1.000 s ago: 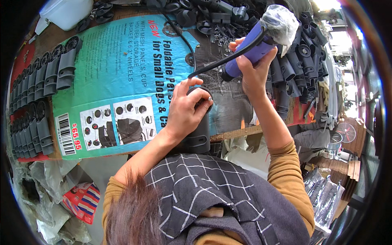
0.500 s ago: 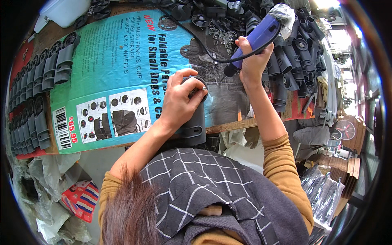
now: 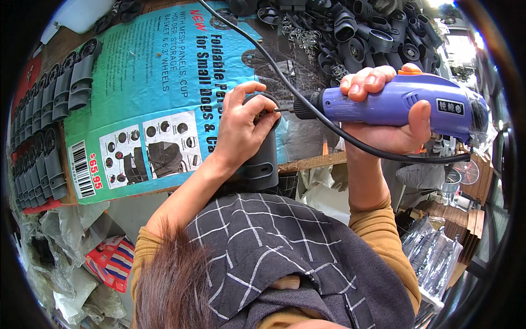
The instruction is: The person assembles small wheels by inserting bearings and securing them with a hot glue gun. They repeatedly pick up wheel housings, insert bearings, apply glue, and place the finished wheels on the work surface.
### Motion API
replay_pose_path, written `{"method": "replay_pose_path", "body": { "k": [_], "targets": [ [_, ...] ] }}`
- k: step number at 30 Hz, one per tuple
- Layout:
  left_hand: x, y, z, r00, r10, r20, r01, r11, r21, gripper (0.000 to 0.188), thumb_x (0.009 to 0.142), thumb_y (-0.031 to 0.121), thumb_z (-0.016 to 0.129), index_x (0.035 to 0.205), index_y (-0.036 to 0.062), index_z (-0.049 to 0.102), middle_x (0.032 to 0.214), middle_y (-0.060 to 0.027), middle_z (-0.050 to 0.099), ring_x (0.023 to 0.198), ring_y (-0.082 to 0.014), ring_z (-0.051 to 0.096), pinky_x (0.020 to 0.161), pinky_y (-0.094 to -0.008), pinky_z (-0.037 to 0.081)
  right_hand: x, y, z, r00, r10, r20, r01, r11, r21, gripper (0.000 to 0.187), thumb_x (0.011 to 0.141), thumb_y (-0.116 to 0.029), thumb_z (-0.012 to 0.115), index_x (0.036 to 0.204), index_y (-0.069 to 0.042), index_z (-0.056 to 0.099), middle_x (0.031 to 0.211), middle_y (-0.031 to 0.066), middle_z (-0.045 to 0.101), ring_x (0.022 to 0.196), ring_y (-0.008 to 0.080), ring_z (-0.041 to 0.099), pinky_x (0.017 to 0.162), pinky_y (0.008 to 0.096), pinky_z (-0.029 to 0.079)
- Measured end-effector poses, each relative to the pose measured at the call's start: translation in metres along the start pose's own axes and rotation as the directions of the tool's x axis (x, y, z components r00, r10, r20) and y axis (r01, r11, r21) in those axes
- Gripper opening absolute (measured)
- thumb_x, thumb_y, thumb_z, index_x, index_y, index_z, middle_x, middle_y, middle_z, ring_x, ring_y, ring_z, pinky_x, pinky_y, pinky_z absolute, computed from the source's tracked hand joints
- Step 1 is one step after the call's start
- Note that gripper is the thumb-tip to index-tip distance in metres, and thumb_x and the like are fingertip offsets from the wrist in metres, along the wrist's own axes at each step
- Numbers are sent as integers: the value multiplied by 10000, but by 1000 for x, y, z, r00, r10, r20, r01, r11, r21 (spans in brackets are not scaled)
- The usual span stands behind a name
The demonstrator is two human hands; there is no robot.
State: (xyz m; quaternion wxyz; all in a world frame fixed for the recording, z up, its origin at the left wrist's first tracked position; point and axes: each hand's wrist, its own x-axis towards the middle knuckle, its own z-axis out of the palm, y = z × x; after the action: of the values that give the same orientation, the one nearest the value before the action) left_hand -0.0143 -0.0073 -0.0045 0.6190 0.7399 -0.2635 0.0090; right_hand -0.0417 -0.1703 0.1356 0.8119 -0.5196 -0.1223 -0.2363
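Note:
My left hand (image 3: 244, 129) is closed around the top of a dark grey plastic tube part (image 3: 263, 164) at the near edge of the work surface. Its fingertips pinch beside the part's round end, where a small metal screw's details are hidden now. My right hand (image 3: 378, 137) grips a purple electric screwdriver (image 3: 394, 104), held level with its tip pointing left. The thin bit (image 3: 285, 109) reaches my left fingertips at the part's round end. A black cable (image 3: 285, 77) loops from the tool's rear across in front of it and up to the far edge.
Rows of similar grey parts (image 3: 81, 82) stand on the left. Farther back lie loose small metal hardware (image 3: 301, 38) and a heap of dark plastic parts (image 3: 356, 49). A printed blue-green cardboard sheet (image 3: 123, 71) covers the surface. Plastic-wrapped goods (image 3: 433, 255) sit at lower right.
My right hand has brought the screwdriver down and turned it level, its bit now at the part's round end. The left hand has stayed nearly in place.

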Motion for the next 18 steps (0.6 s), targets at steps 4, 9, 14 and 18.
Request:
{"method": "replay_pose_path", "body": {
  "k": [4,9,14,18],
  "targets": [
    [0,0,0,999,36,-10,-35,999,38,121,774,34,768,857,56,683,1201,-118,528,1013,-222,536,784,-305,478,-1,4,-1,1000,-6,17,6,1000,15,505,885,-493,577,1222,-117,562,857,123,614,717,256,598,712,433,475],
    [0,0,2,998,22,-51,-24,999,-42,162,732,85,793,857,87,689,1214,-138,507,1127,-321,482,952,-407,406,-4,4,-1,998,-18,68,23,997,-73,514,888,-483,575,1241,-111,532,861,134,614,718,261,600,707,431,486],
    [-1,-1,2,998,18,-54,-20,999,-30,179,719,91,805,832,86,667,1216,-125,470,1118,-311,456,942,-412,396,-12,6,11,991,-57,125,75,987,-140,575,877,-494,583,1293,-118,456,863,127,595,718,250,590,708,423,491],
    [-2,-1,1,999,-17,-51,16,1000,-17,209,692,93,811,813,79,642,1189,-115,468,1080,-306,445,910,-416,396,-20,3,23,992,14,128,19,968,-250,621,850,-526,618,1292,-131,431,854,108,579,722,229,586,713,413,495]
  ]
}}
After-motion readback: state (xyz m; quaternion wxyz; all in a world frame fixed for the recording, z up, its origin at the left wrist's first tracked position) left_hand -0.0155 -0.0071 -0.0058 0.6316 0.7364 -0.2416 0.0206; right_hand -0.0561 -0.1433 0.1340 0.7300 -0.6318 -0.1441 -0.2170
